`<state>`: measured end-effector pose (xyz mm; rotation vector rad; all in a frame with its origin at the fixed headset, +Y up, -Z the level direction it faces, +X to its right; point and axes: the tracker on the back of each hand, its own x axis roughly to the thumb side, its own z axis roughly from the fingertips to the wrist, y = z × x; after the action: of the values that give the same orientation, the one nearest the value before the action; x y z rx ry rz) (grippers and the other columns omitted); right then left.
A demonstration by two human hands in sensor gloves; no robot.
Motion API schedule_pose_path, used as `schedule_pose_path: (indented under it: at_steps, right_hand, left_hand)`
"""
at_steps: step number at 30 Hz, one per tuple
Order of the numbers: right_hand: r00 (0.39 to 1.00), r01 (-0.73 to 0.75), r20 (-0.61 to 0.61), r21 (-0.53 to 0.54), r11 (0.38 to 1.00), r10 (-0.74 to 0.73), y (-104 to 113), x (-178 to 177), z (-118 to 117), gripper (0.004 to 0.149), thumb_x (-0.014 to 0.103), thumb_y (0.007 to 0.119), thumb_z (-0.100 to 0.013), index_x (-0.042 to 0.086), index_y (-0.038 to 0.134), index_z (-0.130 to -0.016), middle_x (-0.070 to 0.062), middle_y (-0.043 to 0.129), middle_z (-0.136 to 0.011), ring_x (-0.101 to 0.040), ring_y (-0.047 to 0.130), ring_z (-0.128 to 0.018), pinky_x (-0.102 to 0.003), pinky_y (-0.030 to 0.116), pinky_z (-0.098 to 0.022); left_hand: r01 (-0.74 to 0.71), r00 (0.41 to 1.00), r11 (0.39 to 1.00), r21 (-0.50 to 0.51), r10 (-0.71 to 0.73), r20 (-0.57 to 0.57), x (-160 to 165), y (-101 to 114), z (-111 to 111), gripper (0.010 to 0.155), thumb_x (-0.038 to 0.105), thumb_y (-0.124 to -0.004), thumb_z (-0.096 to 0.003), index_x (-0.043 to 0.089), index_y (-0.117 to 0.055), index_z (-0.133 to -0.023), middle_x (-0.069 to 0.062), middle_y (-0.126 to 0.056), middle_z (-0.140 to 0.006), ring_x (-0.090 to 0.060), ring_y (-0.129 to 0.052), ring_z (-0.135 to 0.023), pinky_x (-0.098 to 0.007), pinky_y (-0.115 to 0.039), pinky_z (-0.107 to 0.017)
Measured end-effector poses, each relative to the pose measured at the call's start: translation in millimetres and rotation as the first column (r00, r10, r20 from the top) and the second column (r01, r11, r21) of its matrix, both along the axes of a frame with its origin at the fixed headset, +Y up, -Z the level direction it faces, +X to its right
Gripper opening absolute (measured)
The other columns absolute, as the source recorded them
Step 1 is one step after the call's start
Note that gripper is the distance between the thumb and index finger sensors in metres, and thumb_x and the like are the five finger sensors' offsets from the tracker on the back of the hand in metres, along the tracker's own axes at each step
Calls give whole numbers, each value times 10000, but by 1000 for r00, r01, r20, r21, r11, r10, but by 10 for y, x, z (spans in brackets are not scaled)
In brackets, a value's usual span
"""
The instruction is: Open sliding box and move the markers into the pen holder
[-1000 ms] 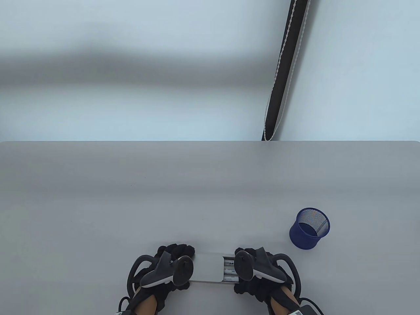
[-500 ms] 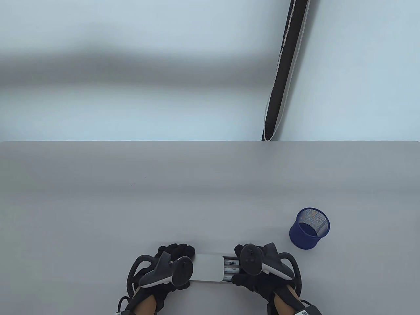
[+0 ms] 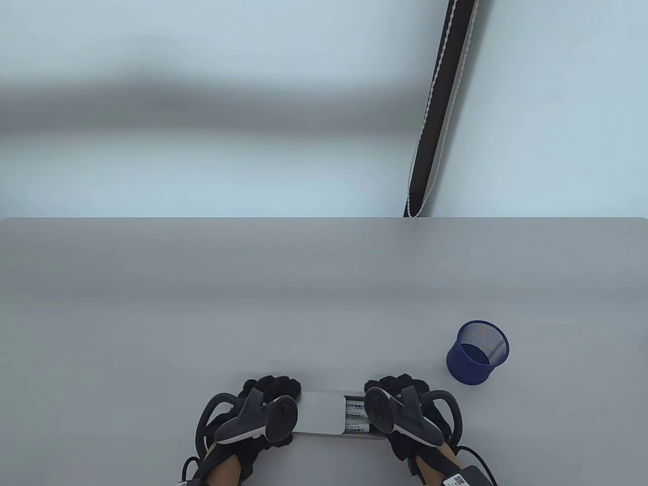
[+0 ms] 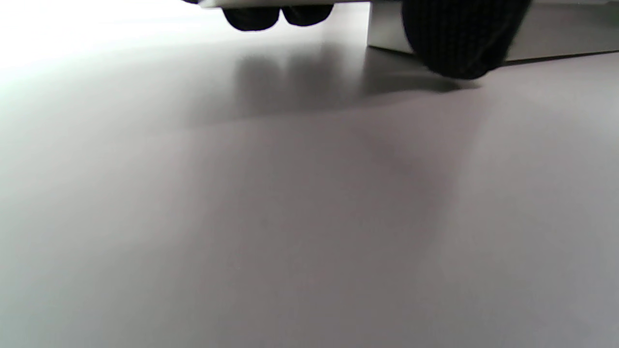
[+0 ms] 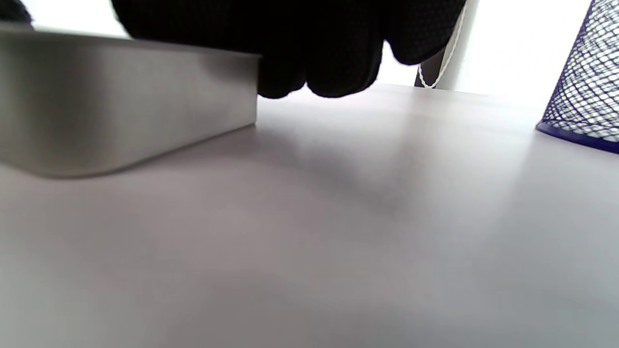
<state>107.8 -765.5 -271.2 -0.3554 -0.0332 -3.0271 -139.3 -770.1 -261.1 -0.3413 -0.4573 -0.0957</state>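
A pale grey sliding box (image 3: 316, 412) lies near the table's front edge. Its lid is slid a little to the left, and white markers (image 3: 356, 415) show in the gap at its right end. My left hand (image 3: 276, 400) grips the box's left end, with its fingers (image 4: 251, 17) curled over the far side and the thumb (image 4: 459, 38) on the near side. My right hand (image 3: 392, 405) holds the right end, and its fingers (image 5: 314, 53) drape over the box (image 5: 121, 106) there. A blue mesh pen holder (image 3: 477, 352) stands to the right, upright with nothing showing inside.
The grey table (image 3: 202, 314) stretches wide behind the box to its far edge. A dark pole with a white cord (image 3: 435, 116) rises behind the table. In the right wrist view the pen holder (image 5: 585, 82) stands close on the right.
My right hand has turned on the box's right end, and its thumb no longer shows on the near side. The gap over the markers stays about the same. The left hand has not moved.
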Motion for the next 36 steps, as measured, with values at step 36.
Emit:
schedule_pose_path:
  at_steps: [36]
  right_hand:
    - [969,-208,-124,63,976,214,-133,-179,-31,762,193,1037,-98,358,723,-772,23,889,-731,-135,964,-527,-396,824,-506]
  left_hand:
    - [13,1000,1000,11,-13,-1,15,2,3,747,643,-639,-442,342,-357,-1065,92,-422,-1175,-190,-544,-1097,-406,-533,-842]
